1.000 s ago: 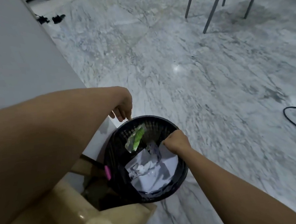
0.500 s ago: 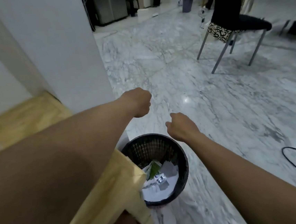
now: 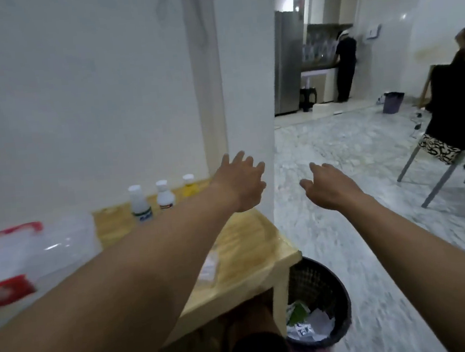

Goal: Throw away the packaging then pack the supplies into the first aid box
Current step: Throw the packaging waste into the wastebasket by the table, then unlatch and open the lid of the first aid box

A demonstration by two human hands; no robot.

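Head view: both arms reach forward over the pale wooden table [image 3: 249, 248], the left hand [image 3: 242, 184] at frame centre with fingers spread and holding nothing, the right hand [image 3: 330, 186] just right of it, fingers loosely splayed and likewise empty. Crumpled white paper and green wrapper packaging [image 3: 305, 325] lies inside the black mesh plastic waste bin [image 3: 330, 294] at lower right, beside the table leg. The clear plastic first aid box with red handle and red label [image 3: 34, 251] stands at the left edge. Three small white-capped plastic bottles [image 3: 165, 196] stand along the wall at centre left, and a flat white packet [image 3: 209, 269] lies partly hidden under the left forearm. The bottles are judged light, rigid and somewhat slippery, best grasped around the body below the cap; the packet, thin and pliable, is best pinched at an edge.
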